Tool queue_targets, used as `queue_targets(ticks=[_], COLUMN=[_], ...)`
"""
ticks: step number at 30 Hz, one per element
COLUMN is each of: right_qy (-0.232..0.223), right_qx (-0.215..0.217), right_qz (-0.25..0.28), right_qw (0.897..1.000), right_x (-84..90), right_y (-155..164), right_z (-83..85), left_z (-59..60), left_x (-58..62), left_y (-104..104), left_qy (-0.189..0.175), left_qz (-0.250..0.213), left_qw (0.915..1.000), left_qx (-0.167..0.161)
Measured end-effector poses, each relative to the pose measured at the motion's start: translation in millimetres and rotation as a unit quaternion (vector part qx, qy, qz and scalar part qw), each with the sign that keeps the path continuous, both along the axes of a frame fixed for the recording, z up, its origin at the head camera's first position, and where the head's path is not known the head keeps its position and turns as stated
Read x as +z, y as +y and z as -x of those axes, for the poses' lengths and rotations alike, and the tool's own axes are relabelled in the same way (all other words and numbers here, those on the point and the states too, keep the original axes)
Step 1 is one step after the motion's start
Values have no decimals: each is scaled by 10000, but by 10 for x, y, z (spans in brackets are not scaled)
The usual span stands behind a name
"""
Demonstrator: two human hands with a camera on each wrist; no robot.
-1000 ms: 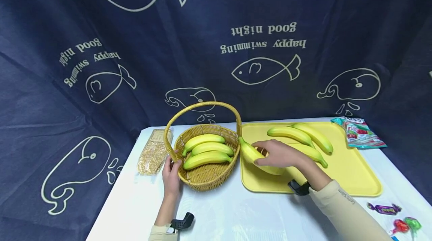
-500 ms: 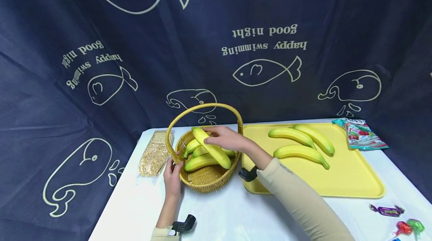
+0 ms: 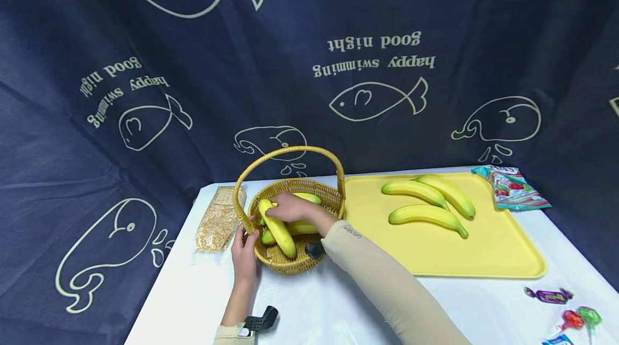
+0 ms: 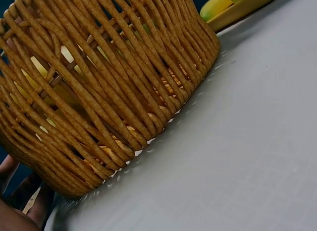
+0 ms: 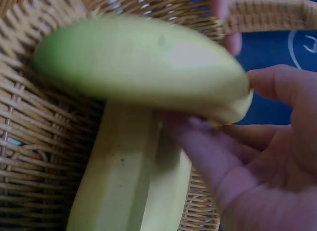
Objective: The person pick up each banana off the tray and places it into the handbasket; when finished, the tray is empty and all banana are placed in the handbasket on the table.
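Inside the wicker basket (image 3: pixel 296 266), my right hand (image 3: pixel 292 208) pinches a yellow banana (image 3: pixel 279 230) with a greenish end, tilted across the other bananas (image 3: pixel 311 198) lying there. The right wrist view has this banana (image 5: pixel 138 62) between thumb and fingers, crossing over another banana (image 5: pixel 114 166). My left hand (image 3: pixel 244 259) holds the basket's left side by the foot of its arched handle (image 3: pixel 290 149). In the left wrist view, its fingers show at the lower left against the woven wall (image 4: pixel 109 82). Part of the basket's contents is hidden behind my right hand.
Right of the basket, a yellow tray (image 3: pixel 483 253) carries three bananas (image 3: pixel 427 215). A teal candy bag (image 3: pixel 512 189) overlaps its far right corner. A bag of grains (image 3: pixel 220 221) lies left of the basket. Wrapped candies (image 3: pixel 548 295) and lollipops (image 3: pixel 573 319) lie front right.
My right hand has carried the banana left from over the tray, under the handle and down into the basket. My left hand has stayed at the basket's left side.
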State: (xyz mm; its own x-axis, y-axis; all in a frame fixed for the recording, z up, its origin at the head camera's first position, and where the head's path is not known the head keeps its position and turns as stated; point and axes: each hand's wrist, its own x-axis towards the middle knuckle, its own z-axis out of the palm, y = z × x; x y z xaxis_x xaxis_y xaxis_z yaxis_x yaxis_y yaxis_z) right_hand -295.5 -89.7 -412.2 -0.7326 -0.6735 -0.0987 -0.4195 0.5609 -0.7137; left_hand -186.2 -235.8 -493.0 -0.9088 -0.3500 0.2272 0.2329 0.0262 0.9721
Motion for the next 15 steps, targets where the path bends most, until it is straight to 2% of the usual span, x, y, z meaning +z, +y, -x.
queue_targets(ticks=[3,6,7,10,12,15], right_qy=[195,71,-89,-1024,-1557,-1882], right_qx=[76,100,81,-138,-278,-342], right_qz=[-429,-816,-843,-569,-286,-37], right_qw=[9989,9966,9964,9930,9870,9815], right_x=[45,118,140,181,179,139], right_y=[-117,-212,-235,-266,-261,-253], right_z=[-43,-95,-106,-123,-121,-111], left_z=[56,42,28,-25,-24,-31], left_x=[-105,-88,-61,51,41,39], left_y=[-41,-41,-32,3,6,2], left_qy=[35,8,-3,-84,-135,-179], left_qz=[2,-36,-62,-58,-75,-21], left_qw=[9999,9999,9999,9999,9999,9998], left_qx=[129,156,141,2,-52,-24])
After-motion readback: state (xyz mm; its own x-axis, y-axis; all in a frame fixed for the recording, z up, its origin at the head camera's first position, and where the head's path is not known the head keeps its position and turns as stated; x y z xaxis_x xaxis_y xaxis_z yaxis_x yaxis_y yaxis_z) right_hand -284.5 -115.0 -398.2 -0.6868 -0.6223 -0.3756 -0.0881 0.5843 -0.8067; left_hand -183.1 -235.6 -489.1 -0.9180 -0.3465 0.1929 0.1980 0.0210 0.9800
